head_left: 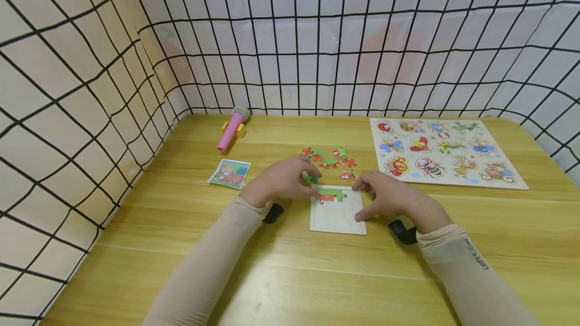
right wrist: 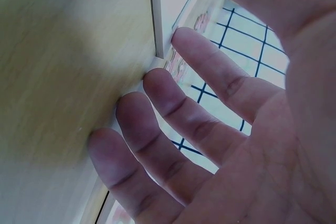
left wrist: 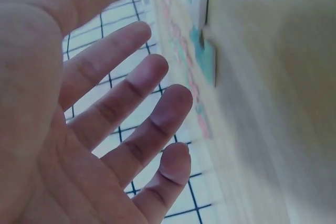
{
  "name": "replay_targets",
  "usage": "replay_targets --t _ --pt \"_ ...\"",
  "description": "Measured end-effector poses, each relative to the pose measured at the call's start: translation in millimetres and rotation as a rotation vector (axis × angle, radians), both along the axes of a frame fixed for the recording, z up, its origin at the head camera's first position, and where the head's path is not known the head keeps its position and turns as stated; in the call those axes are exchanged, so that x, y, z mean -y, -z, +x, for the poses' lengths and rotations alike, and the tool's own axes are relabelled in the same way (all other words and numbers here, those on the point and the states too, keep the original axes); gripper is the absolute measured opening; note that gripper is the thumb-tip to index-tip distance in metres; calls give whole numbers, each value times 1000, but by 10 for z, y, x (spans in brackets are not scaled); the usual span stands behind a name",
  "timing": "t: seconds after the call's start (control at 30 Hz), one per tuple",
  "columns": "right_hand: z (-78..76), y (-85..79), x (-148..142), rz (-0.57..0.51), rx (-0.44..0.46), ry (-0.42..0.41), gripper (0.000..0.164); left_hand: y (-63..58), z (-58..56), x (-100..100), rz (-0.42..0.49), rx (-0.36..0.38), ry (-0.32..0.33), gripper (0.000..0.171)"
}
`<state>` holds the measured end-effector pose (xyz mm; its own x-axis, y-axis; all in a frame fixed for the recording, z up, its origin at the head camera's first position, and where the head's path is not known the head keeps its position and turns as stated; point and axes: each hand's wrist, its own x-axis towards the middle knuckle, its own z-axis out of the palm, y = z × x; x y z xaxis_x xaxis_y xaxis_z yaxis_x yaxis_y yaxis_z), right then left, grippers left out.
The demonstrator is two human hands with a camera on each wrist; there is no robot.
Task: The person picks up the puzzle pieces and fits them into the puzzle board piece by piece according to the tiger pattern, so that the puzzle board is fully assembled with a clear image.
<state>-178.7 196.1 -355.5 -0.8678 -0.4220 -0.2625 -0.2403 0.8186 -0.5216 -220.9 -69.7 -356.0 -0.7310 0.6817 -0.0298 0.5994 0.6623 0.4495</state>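
Observation:
A white square puzzle tray [head_left: 337, 220] lies on the table, with joined green and orange jigsaw pieces [head_left: 330, 195] along its top edge. My left hand [head_left: 286, 177] is at the tray's upper left, thumb tip by those pieces and the other fingers spread loosely in the left wrist view. A loose green piece [head_left: 310, 178] lies just outside the tray, close by those fingers. My right hand [head_left: 393, 195] rests at the tray's right side, index fingertip at the upper right corner and thumb at the right edge. Its other fingertips [right wrist: 137, 114] reach down to the table.
Several loose jigsaw pieces [head_left: 328, 161] lie behind the tray. A picture card [head_left: 230, 174] and a pink toy microphone [head_left: 232, 130] on a yellow stand [head_left: 241, 131] are at left. A large insect puzzle board [head_left: 448, 152] lies back right. Black grid netting [head_left: 296, 54] encloses the table.

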Motion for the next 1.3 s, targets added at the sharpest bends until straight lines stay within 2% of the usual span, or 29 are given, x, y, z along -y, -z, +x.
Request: replay_targets --t 0.17,0.27,0.4,0.53,0.8,0.97,1.3 --pt "6 -3 -3 4 0 0 66 -41 -22 53 11 47 -7 51" --pt "9 -2 -7 1 0 3 66 -26 -31 57 1 41 -24 47" --pt "14 3 -11 -7 0 3 66 14 -39 51 -41 13 -77 39" --pt "14 -4 -4 -7 1 1 66 59 -51 41 -89 -15 -125 39" --pt "13 -11 3 -8 -1 0 66 123 -66 21 -144 -47 -121 44" --pt "12 -3 1 -8 0 1 66 123 -48 12 -141 -62 -121 40" --pt "12 -14 5 -1 1 3 66 131 -36 -6 -129 -69 -172 34"
